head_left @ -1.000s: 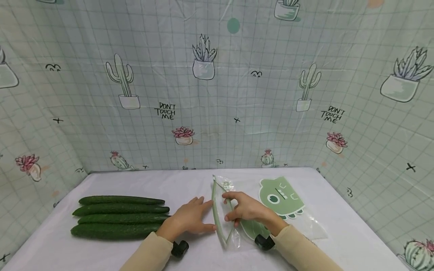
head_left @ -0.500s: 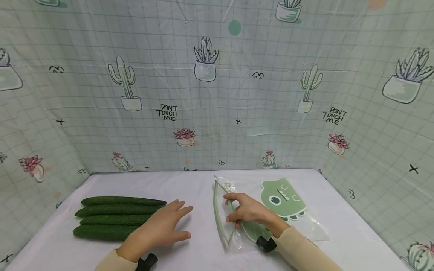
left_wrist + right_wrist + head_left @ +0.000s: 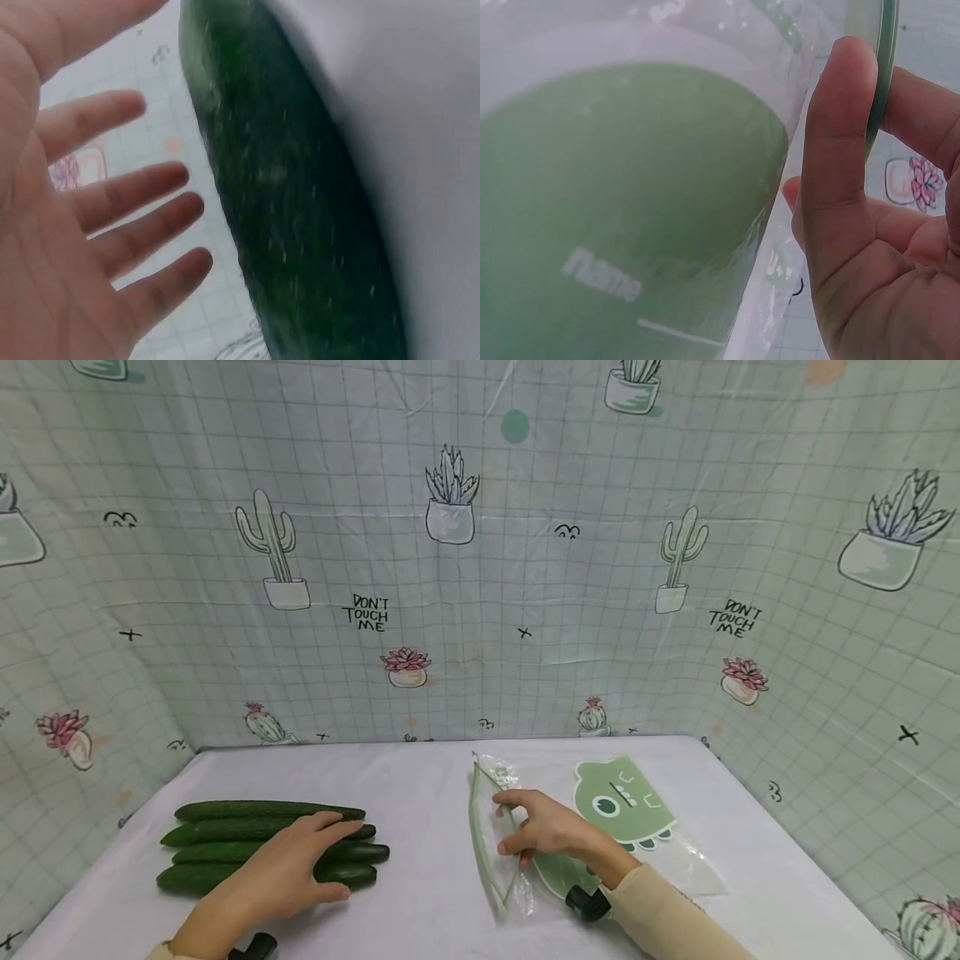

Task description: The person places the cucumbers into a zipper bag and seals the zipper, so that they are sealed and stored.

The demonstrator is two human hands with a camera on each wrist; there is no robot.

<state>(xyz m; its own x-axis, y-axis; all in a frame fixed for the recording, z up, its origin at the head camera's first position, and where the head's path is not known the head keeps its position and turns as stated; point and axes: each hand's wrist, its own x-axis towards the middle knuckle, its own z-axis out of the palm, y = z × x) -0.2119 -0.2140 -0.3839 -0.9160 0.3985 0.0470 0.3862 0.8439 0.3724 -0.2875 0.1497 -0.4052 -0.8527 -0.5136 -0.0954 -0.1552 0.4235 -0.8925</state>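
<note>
Bag [image 3: 626, 802] gapes, pinched by the right hand [image 3: 546, 824].

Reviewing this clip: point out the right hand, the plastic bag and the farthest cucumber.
Right hand [image 3: 547, 822], head view: on the back of the hand.
Plastic bag [image 3: 641, 817], head view: on its green print.
Farthest cucumber [image 3: 262, 810], head view: mid-length on its skin.

Right arm, lower right: plain beige long sleeve [image 3: 671, 908], cuff ended near the wrist. Black right wrist camera [image 3: 587, 903], small stubby housing, sat by the cuff. Lower left: just a sliver of beige left cuff [image 3: 161, 952], plus black left wrist camera [image 3: 259, 946], cropped by the bottom edge. Left hand [image 3: 288, 866] and right hand [image 3: 546, 827] were bare.
</note>
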